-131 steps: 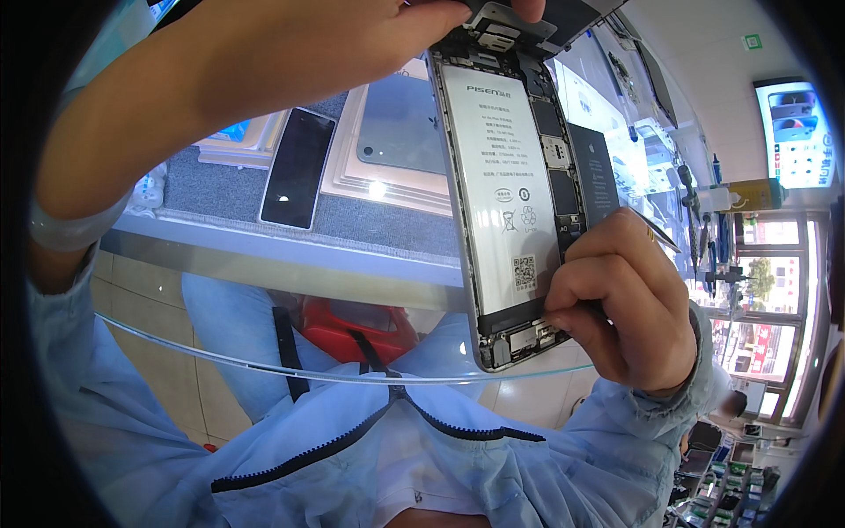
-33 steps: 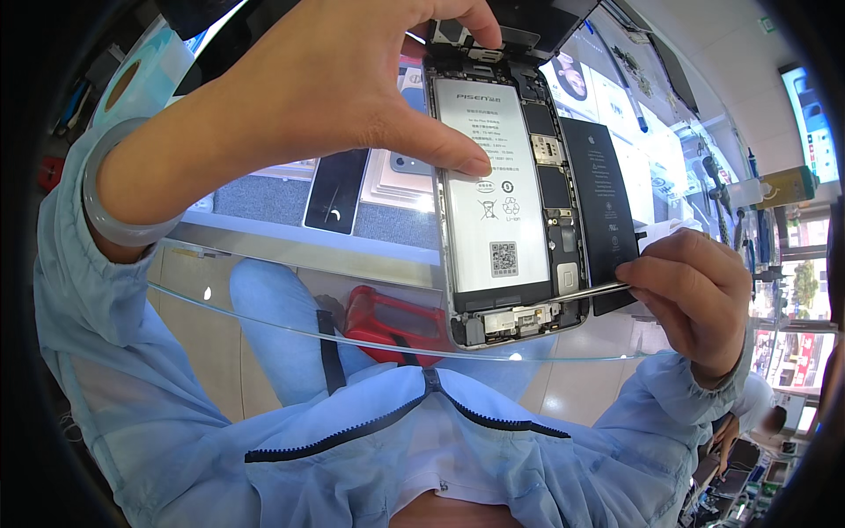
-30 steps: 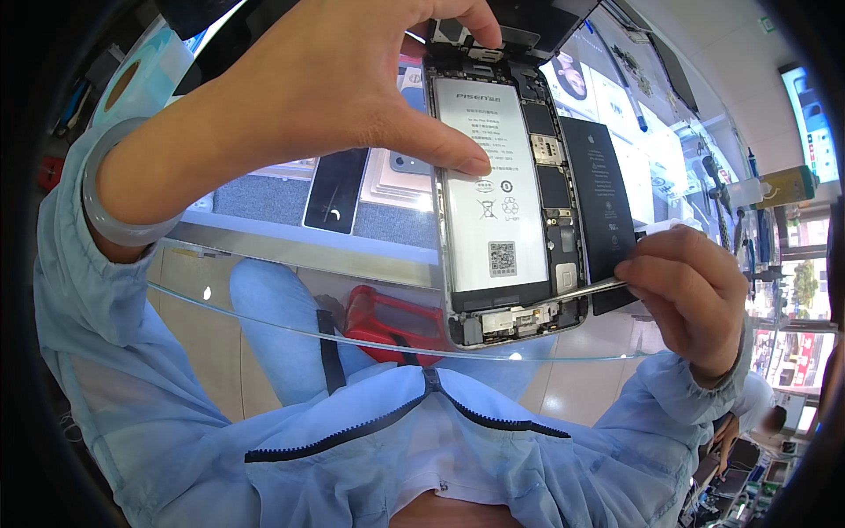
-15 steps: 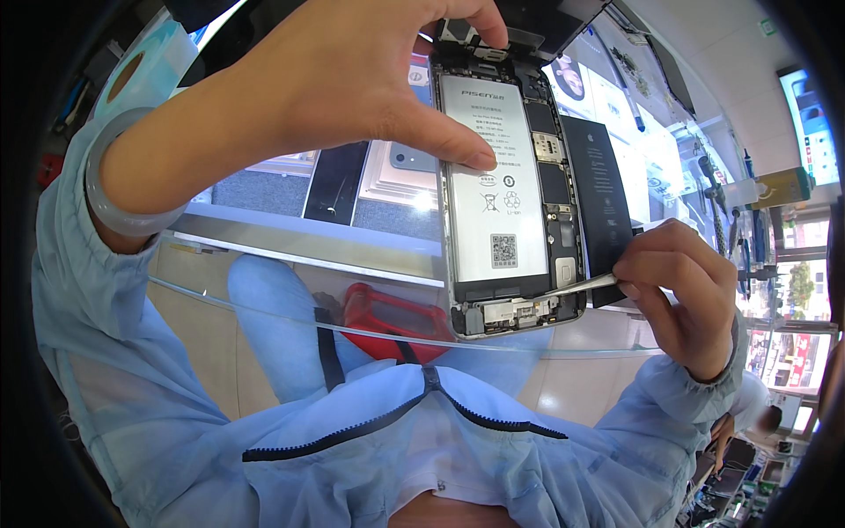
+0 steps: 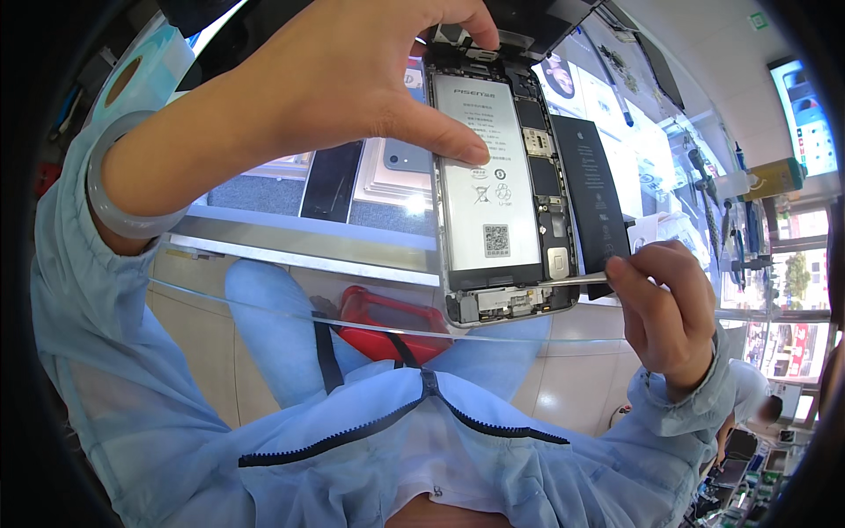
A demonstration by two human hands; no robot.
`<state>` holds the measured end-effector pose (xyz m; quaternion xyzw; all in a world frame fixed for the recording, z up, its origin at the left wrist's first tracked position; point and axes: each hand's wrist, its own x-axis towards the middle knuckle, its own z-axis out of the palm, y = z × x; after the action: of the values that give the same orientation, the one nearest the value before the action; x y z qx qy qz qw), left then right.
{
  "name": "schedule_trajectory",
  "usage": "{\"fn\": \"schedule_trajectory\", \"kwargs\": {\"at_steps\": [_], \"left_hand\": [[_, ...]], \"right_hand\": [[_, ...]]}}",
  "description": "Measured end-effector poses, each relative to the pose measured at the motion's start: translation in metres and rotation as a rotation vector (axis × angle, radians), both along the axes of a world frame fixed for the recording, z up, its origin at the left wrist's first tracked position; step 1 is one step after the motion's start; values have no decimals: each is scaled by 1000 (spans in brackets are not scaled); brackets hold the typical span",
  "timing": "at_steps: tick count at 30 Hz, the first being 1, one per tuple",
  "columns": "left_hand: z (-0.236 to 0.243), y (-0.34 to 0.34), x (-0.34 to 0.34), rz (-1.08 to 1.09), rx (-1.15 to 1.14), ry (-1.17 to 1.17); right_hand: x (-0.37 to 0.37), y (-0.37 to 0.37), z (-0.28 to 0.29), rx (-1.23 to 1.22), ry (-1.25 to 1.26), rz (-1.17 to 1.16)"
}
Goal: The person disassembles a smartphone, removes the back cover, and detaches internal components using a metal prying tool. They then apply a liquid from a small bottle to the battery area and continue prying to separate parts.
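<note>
An opened smartphone [image 5: 556,261] lies at the counter's front edge, with its dark screen part [image 5: 550,31] raised at the far end. A silver-white battery [image 5: 475,220] fills its left side. My left hand [image 5: 361,88] reaches over from the left, thumb pressed on this battery and a bent finger at the phone's far end; its other fingers are hidden. In my right hand [image 5: 664,304], closed in a pinch, are metal tweezers [image 5: 576,281], their tips touching or just over the phone's lower part below the battery. Beside the phone on the right lies a black battery [image 5: 591,185].
Under the glass counter edge [image 5: 387,334] a red object [image 5: 387,339] sits near my legs. Boxed phones [image 5: 405,163] show inside the counter. A tape roll [image 5: 145,70] stands at far left, a bottle [image 5: 732,184] and hanging tools at right. Another person [image 5: 748,392] is at lower right.
My right hand has moved a little down and left, and the tweezers lie more level. My left hand keeps its hold; the whole view has shifted slightly.
</note>
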<state>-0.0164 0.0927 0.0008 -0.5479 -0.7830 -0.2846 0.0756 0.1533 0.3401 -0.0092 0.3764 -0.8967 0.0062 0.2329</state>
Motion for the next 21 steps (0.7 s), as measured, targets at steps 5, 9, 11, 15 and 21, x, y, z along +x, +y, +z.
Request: {"fn": "schedule_trajectory", "kwargs": {"at_steps": [5,9,11,15,21], "left_hand": [[-2,-1,-6,-26,-18,20],[-1,1,-2,-17,-26,15],[0,1,-4,-16,-69,25],[-22,1,-5,29,5,17],[-30,3,13,-34,37,73]], "right_hand": [[6,-9,3,-209,-169,-47],[10,-24,20,-243,-380,-277],[13,-25,28,-227,-494,-310],[2,-24,40,-261,-697,-305],[3,-27,31,-255,-680,-351]]}}
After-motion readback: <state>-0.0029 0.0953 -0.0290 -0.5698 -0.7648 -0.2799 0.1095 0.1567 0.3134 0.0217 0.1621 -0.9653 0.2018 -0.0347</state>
